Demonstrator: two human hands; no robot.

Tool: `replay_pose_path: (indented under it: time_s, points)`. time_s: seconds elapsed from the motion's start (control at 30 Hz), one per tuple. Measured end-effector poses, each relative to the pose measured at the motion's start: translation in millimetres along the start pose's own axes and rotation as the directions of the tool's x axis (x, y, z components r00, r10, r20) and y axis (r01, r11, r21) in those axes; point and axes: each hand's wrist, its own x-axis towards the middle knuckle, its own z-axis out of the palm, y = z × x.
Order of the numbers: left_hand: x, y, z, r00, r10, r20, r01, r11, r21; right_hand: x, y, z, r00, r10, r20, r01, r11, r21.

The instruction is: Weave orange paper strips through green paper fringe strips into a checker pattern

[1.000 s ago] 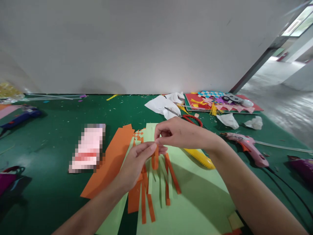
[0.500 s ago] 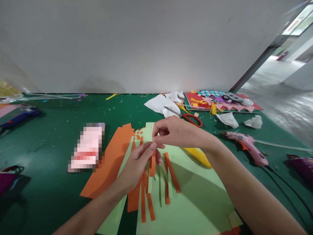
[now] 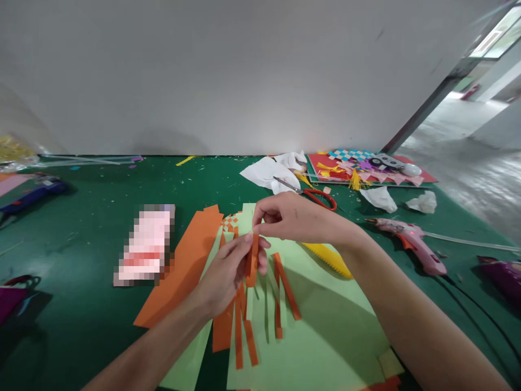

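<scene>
My left hand [image 3: 234, 263] pinches an orange paper strip [image 3: 253, 263] between thumb and fingers, and the strip hangs down in front of its fingertips. From above, my right hand [image 3: 287, 214] meets it, thumb and forefinger closed on the strip's upper end. Beneath both hands lies a light green paper sheet [image 3: 325, 331] with several loose orange strips [image 3: 287, 288] and green strips spread over it. A small orange-and-white checked woven piece [image 3: 230, 221] rests just beyond my left hand. Orange paper sheets [image 3: 183, 266] lie to the left.
Red-handled scissors [image 3: 319, 198] lie on white tissue beyond my right hand. A pink glue gun [image 3: 411, 244] with a cord is at the right, a blue one [image 3: 35, 194] at the far left. A yellow serrated-edged object [image 3: 329, 259] sits under my right forearm. A grey wall [image 3: 223, 76] closes the back.
The orange strip has tilted and shifted slightly up between my fingers, with more of its length showing. Both hands have moved very little to the left.
</scene>
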Motion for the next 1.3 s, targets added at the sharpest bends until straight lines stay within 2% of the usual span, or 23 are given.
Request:
replay_pose_path:
  time_s: [0.27,0.67,1.0,1.3]
  points:
    - [1.1,-0.7,-3.4,0.999,-0.032,0.042,0.036,0.994,-0.100,-0.1,1.0,0.0,0.999,-0.010,0.035,0.008,0.999,0.041]
    - [1.2,0.2,-4.0,0.996,-0.023,0.081,0.037,0.985,-0.170,-1.2,2.5,-5.5,0.998,0.042,-0.042,-0.041,0.998,0.045]
    - [1.2,0.1,-4.5,0.997,-0.031,0.073,0.042,0.987,-0.154,0.7,4.3,-3.3,0.999,-0.001,0.045,0.000,0.999,0.032]
    - [0.6,-0.6,-6.4,0.995,-0.043,0.091,0.056,0.988,-0.143,2.1,6.4,-1.3,0.999,-0.032,0.029,0.030,0.999,0.040]
